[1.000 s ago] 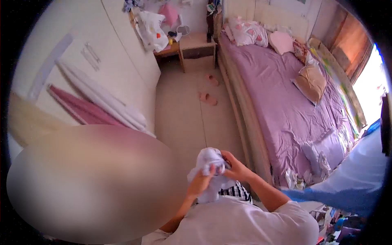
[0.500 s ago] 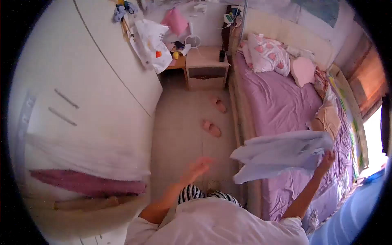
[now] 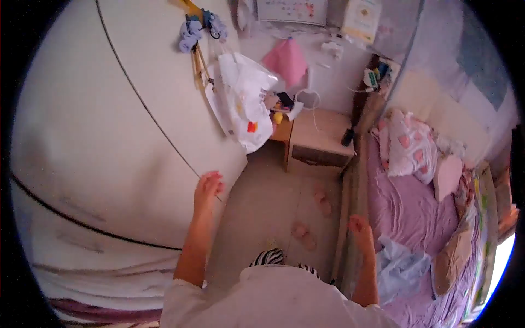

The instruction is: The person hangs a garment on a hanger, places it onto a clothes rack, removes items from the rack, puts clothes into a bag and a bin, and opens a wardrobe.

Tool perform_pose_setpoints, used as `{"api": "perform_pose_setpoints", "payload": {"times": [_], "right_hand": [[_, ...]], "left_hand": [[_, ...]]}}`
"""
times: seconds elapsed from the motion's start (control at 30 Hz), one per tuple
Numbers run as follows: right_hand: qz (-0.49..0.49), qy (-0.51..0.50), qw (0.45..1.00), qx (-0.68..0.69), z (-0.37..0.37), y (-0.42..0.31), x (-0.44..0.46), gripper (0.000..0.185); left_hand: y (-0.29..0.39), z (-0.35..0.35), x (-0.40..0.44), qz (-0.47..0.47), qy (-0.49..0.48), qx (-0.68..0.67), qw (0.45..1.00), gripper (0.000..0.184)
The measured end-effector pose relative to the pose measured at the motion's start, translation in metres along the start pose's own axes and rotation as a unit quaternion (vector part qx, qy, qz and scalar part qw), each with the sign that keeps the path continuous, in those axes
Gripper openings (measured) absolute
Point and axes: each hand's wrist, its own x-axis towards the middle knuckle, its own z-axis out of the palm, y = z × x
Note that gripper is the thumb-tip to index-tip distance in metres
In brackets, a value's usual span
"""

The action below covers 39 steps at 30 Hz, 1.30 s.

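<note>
My left hand (image 3: 208,186) is raised in front of the white wardrobe door (image 3: 131,126), near its lower right edge. Its fingers are loosely bent and apart, with nothing between them. Over the near side of the bed hovers my right hand (image 3: 361,227), fingers curled in, holding nothing I can see. A crumpled light blue cloth (image 3: 402,268) lies on the purple bedsheet (image 3: 402,216), just right of my right forearm and apart from the hand. Beside it on the bed rests a tan cloth item (image 3: 454,257).
A white plastic bag (image 3: 246,98) hangs by the wardrobe. Behind it stands a nightstand (image 3: 320,136). Pink slippers (image 3: 303,235) lie on the floor between wardrobe and bed. Pillows (image 3: 413,147) sit at the bed's head. Folded fabrics (image 3: 109,281) show at lower left.
The light blue cloth has left my right hand and now lies on the bed. My right hand has moved left, my left hand up toward the wardrobe. The view has turned left and up.
</note>
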Motion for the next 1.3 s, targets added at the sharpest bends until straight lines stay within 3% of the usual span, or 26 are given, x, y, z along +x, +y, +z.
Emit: {"api": "perform_pose_setpoints", "payload": {"times": [0.1,0.23,0.3,0.4,0.47,0.57,0.6,0.67,0.8,0.83,0.87,0.97,1.1,1.13,1.17,1.2,1.23,1.3], "right_hand": [[0.071,-0.111,0.991,-0.023,0.014,-0.040,0.064,0.020],[0.050,-0.100,0.994,0.022,0.039,-0.038,0.129,0.023],[0.034,-0.150,0.987,-0.040,0.049,-0.034,0.160,0.019],[0.048,-0.220,0.974,0.009,0.059,-0.065,0.204,0.021],[0.023,-0.255,0.967,-0.022,0.070,-0.028,0.254,0.023],[-0.031,-0.313,0.945,-0.094,0.087,-0.019,0.326,0.026],[-0.050,-0.336,0.931,-0.131,0.090,-0.022,0.349,0.026],[-0.086,-0.360,0.925,-0.090,0.099,0.008,0.405,0.025],[-0.211,-0.399,0.889,-0.075,0.101,0.000,0.480,0.021],[-0.152,-0.419,0.893,-0.063,0.094,-0.021,0.491,0.021],[-0.090,-0.437,0.894,-0.052,0.091,-0.033,0.501,0.020],[-0.151,-0.471,0.867,-0.059,0.094,-0.044,0.531,0.021],[-0.181,-0.507,0.842,-0.035,0.125,-0.067,0.553,0.025],[-0.109,-0.498,0.858,0.064,0.134,-0.081,0.553,0.030],[-0.032,-0.481,0.861,0.161,0.140,-0.089,0.554,0.035],[-0.034,-0.492,0.855,0.163,0.153,-0.081,0.558,0.035],[-0.153,-0.547,0.812,0.135,0.172,-0.069,0.561,0.040],[-0.249,-0.621,0.731,0.134,0.195,-0.070,0.550,0.039]], "left_hand": [[0.035,0.016,0.086,0.045,-0.005,0.013,0.999,0.026],[0.072,0.047,0.171,0.113,-0.048,0.037,0.992,0.032],[0.083,0.063,0.206,0.126,-0.042,0.043,0.990,0.035],[0.093,0.076,0.266,0.155,-0.023,0.073,0.985,0.042],[0.103,0.086,0.310,0.178,-0.002,0.095,0.979,0.046],[0.119,0.102,0.366,0.211,0.112,0.190,0.952,0.068],[0.118,0.107,0.378,0.215,0.127,0.185,0.950,0.068],[0.126,0.126,0.409,0.227,0.239,0.327,0.886,0.072],[0.096,0.135,0.479,0.214,0.301,0.200,0.908,0.071],[0.104,0.147,0.473,0.238,0.304,0.125,0.914,0.057],[0.106,0.150,0.472,0.234,0.311,0.129,0.912,0.057],[0.109,0.151,0.460,0.196,0.304,0.199,0.911,0.042],[0.104,0.190,0.403,0.227,0.319,0.174,0.904,0.032],[0.099,0.196,0.385,0.254,0.307,0.152,0.904,0.029],[0.095,0.200,0.367,0.198,0.316,0.123,0.920,0.024],[0.088,0.202,0.348,0.144,0.324,0.092,0.930,0.019],[0.072,0.197,0.328,0.144,0.340,0.131,0.920,0.017],[0.043,0.190,0.285,0.133,0.372,0.206,0.895,0.015]]}}
